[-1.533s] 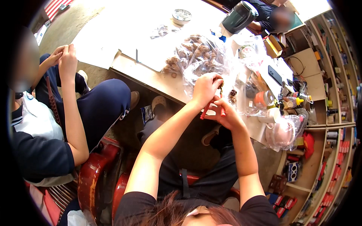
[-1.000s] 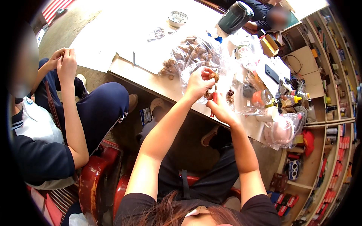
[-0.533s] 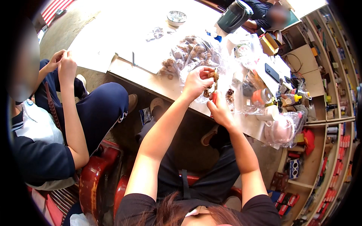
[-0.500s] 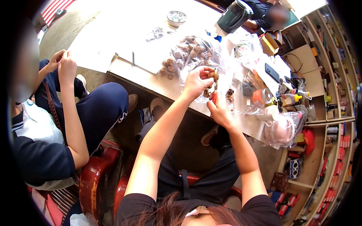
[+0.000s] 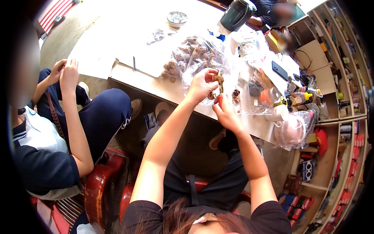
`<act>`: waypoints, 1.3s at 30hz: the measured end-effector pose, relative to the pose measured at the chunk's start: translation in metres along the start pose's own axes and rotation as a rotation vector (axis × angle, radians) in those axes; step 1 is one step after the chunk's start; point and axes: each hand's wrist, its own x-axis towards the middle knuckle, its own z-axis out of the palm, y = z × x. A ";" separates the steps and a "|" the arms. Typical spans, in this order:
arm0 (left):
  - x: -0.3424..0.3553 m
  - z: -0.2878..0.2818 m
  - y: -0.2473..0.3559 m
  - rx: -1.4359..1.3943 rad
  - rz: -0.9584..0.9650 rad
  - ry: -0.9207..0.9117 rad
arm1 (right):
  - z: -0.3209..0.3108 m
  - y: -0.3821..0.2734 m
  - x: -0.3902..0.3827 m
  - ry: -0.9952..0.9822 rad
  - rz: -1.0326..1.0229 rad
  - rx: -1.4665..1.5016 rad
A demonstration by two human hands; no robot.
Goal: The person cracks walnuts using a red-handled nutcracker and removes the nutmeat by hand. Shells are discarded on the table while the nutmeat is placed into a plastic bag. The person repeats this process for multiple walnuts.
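Note:
My left hand (image 5: 201,87) pinches a wrinkled brown piece, which looks like a dried mushroom (image 5: 216,78), above the table's near edge. Closed around the red handle of what look like scissors (image 5: 220,100) is my right hand (image 5: 228,116). Their narrow metal blades point away from me and lie against the mushroom. Just beyond my hands, a clear plastic bag (image 5: 202,52) bulges with several similar brown mushrooms, and some lie loose at its left side (image 5: 171,70). A few small dark pieces (image 5: 236,95) rest on the table right of my hands.
On the white table (image 5: 128,70) are a patterned bowl (image 5: 177,18), a dark green kettle (image 5: 237,15), a phone (image 5: 279,70), an orange-labelled jar (image 5: 270,96) and a bagged pink container (image 5: 291,130). One person (image 5: 46,144) sits at my left; another is across. Shelves (image 5: 343,78) stand right.
The whole view has shifted slightly. Both hands keep nearly the same hold on the mushroom and the scissors, with the blades tilted a little differently.

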 end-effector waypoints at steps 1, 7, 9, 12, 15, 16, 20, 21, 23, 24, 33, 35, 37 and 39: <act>0.000 0.001 0.001 -0.009 -0.013 0.004 | -0.005 -0.003 -0.001 -0.017 0.019 0.055; -0.001 0.006 0.006 -0.298 -0.214 -0.010 | -0.038 -0.001 -0.003 -0.174 0.275 1.149; 0.001 0.000 0.006 -0.570 -0.302 -0.027 | -0.043 -0.002 -0.012 -0.108 0.249 1.243; 0.004 -0.009 0.002 -0.656 -0.393 -0.066 | -0.060 0.027 -0.038 0.036 0.280 1.070; 0.004 -0.012 0.000 -0.710 -0.435 -0.089 | -0.079 0.044 -0.075 0.142 0.374 0.597; 0.003 -0.013 0.001 -0.698 -0.440 -0.086 | -0.085 0.053 -0.087 0.134 0.394 0.364; 0.001 -0.006 0.004 -0.627 -0.483 -0.027 | -0.105 0.083 -0.106 0.000 0.546 -0.246; 0.001 -0.007 0.003 -0.616 -0.488 -0.020 | -0.107 0.073 -0.102 -0.015 0.708 -0.247; 0.001 -0.004 0.003 -0.594 -0.498 -0.022 | -0.105 0.117 -0.103 0.091 0.521 -0.339; 0.001 -0.002 0.004 -0.579 -0.503 -0.024 | -0.104 0.127 -0.101 0.140 0.425 -0.382; 0.001 0.009 0.005 -0.471 -0.468 0.000 | -0.100 0.163 -0.090 0.262 0.257 -0.495; 0.003 0.009 0.003 -0.399 -0.466 0.051 | -0.104 0.161 -0.098 0.286 0.282 -0.484; 0.003 0.015 0.006 -0.266 -0.441 0.134 | -0.110 0.158 -0.105 0.284 0.348 -0.490; 0.006 0.016 -0.001 -0.243 -0.396 0.129 | -0.114 0.165 -0.109 0.245 0.420 -0.542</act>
